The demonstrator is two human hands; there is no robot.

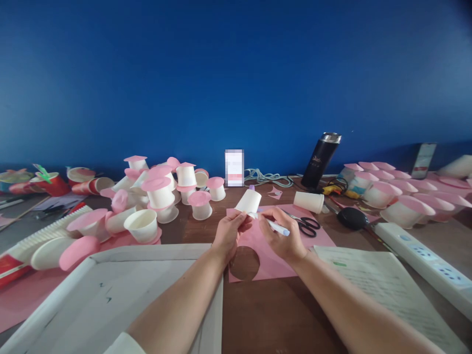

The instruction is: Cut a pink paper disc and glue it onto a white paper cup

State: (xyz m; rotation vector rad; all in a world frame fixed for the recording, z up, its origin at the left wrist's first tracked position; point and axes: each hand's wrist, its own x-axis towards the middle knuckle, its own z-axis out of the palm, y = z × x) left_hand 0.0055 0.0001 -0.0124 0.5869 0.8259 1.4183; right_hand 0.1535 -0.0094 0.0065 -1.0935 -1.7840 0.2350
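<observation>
In the head view, my left hand (pixel 231 230) grips a white paper cup (pixel 249 201) that is tilted above the table. My right hand (pixel 283 233) is closed around a white marker pen (pixel 277 227) with a pale purple end; its tip is close to the cup, though I cannot tell if they touch. Under both hands lies a sheet of pink paper (pixel 273 263) with a round hole cut in it. Black-handled scissors (pixel 309 226) rest on the sheet, right of my right hand. Behind them another white paper cup (pixel 309 201) lies on its side.
Several cups with pink paper discs (pixel 158 194) are heaped at left, and more pink-topped cups (pixel 407 211) stand at right. A black thermos (pixel 320 162) leans near the blue wall. A power strip (pixel 424 260), a written sheet (pixel 372 290) and a white tray-like board (pixel 147 280) flank my arms.
</observation>
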